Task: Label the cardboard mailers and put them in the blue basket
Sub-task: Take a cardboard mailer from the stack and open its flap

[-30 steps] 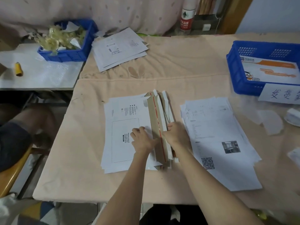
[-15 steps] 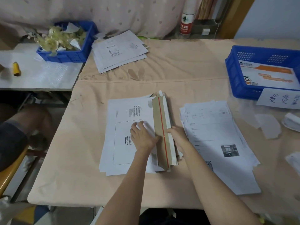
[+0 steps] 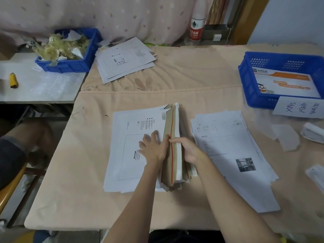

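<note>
Since the frame half a second back, the right hand [image 3: 190, 151] has shifted from the near-right edge of the flaps to curl over them, forefinger now lying across the red tear strip [image 3: 172, 146]; the flaps stand more upright and bunched. The left hand [image 3: 154, 148] has barely moved: fingers spread and straight, palm pressing flat on the top mailer of the mailer stack [image 3: 133, 148], holding nothing. Right-hand fingers are curled round the raised flaps [image 3: 173, 142]; thumb hidden behind them. The stack lies at table centre, sheets of printed labels [image 3: 233, 155] just to its right, the blue basket [image 3: 245, 79] far right, already holding one mailer. No label on the top mailer yet, so labelling looks not begun for it. Risks, as judged: several flaps are gripped together, so lifting could bring up more than one mailer or fan the stack out of square; the left palm pinning the top sheet may tear or crease a flap if the right pulls hard; loose label sheets nearby may be swept or dragged.
</note>
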A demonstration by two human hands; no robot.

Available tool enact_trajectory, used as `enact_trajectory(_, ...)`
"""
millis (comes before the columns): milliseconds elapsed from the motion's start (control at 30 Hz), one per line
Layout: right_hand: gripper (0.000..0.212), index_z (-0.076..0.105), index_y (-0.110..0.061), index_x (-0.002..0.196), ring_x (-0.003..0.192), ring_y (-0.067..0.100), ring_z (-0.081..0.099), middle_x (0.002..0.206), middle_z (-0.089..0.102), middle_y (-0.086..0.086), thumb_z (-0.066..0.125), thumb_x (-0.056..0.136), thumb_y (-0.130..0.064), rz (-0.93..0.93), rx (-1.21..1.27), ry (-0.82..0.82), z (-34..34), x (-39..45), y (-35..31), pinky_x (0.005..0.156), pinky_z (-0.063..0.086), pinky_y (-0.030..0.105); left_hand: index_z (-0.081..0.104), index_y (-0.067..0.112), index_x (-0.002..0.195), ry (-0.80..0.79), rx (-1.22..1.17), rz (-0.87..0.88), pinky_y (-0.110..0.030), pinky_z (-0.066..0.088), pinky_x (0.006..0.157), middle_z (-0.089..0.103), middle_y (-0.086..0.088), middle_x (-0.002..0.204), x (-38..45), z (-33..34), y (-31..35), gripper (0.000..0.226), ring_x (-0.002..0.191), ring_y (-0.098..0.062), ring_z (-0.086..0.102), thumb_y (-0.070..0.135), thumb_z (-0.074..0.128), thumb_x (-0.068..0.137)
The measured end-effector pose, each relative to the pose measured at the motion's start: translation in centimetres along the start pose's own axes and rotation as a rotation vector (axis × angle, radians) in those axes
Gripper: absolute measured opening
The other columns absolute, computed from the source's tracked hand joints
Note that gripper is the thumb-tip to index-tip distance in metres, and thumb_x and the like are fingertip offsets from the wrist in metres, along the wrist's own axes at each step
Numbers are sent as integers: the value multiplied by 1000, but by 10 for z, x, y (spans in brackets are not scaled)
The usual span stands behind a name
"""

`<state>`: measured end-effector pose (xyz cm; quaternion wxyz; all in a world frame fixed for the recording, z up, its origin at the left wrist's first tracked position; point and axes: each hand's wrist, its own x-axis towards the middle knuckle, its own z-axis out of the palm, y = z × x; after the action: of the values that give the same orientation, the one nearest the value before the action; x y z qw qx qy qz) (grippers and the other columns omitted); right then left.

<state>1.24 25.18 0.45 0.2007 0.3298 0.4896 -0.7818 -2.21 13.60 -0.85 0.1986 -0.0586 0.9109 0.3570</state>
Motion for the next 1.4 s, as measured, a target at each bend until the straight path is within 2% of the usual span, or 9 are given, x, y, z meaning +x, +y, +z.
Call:
enact_trajectory(133, 19, 69, -10, 99, 86, 22, 65, 87, 70, 8, 56, 85, -9, -29, 13, -15, 2, -1, -5, 83, 50, 34, 37, 36, 138, -18, -32, -33, -55, 4, 111, 27, -1, 148, 0, -2, 10, 79, 141, -24, 12, 76, 35, 70)
enact_trajectory(300, 17, 69, -9, 94, 80, 23, 65, 80, 69, 7, 60, 80, -7, 2, 7, -46, -4, 0, -3, 76, 51, 32, 39, 33, 131, 127, -64, -78, -53, 15, 110, 30, -5, 144, 9, -4, 19, 54, 136, -27, 22, 62, 48, 87)
enact_trajectory(467, 46, 68, -10, 107, 110, 26, 58, 111, 67, 9, 68, 61, -13, 45, -33, 16, -11, 3, 2, 103, 42, 40, 32, 31, 142, 154, 9, -126, -47, 29, 104, 24, -10, 146, 15, -3, 18, 72, 132, -32, 26, 60, 59, 81)
enact_trajectory(667, 34, 55, -11, 114, 94, 16, 54, 107, 60, 6, 51, 83, 3, -13, -87, 117, -20, -1, 7, 74, 44, 26, 39, 27, 138, 125, 107, 25, -39, 42, 82, 34, -6, 139, 16, 5, 17, 65, 123, -30, 39, 44, 66, 81)
enact_trajectory(867, 60, 53, -12, 126, 106, 27, 55, 112, 60, 10, 56, 67, -3, -110, -66, 189, -21, -4, 9, 83, 47, 34, 50, 15, 122, 159, 271, 327, -31, 40, 68, 56, -7, 118, 9, 10, 33, 37, 95, -30, 58, 18, 55, 85)
enact_trajectory(1067, 45, 57, -9, 121, 103, 29, 61, 112, 65, 15, 56, 77, -1, -170, 10, 288, -31, -1, -5, 85, 51, 37, 31, 17, 140, 97, 187, 313, -50, 24, 112, 14, -8, 157, 7, 26, 40, 73, 143, -30, 19, -1, 56, 74)
enact_trajectory(1200, 42, 56, -6, 123, 99, 31, 62, 108, 66, 14, 55, 82, 0, -163, -30, 341, -40, -2, -16, 82, 51, 36, 36, 16, 145, 105, -139, 538, -42, 5, 119, 27, -2, 156, 5, 25, 44, 73, 147, -21, 11, -15, 35, 79)
enact_trajectory(1267, 44, 49, -6, 125, 104, 31, 59, 117, 61, 12, 61, 83, -4, -213, -248, 514, -40, 0, -18, 80, 48, 34, 40, 14, 144, 121, -267, 522, -35, 11, 121, 35, -1, 152, 3, 24, 50, 70, 146, -17, 16, -17, 31, 82)
enact_trajectory(1400, 54, 47, -10, 122, 109, 28, 50, 120, 50, 11, 73, 75, -11, -454, -1253, 957, -26, 0, -13, 88, 40, 34, 41, 9, 143, 124, -288, 491, -24, 11, 117, 38, -6, 150, 3, 30, 61, 68, 146, -20, 20, -18, 29, 82)
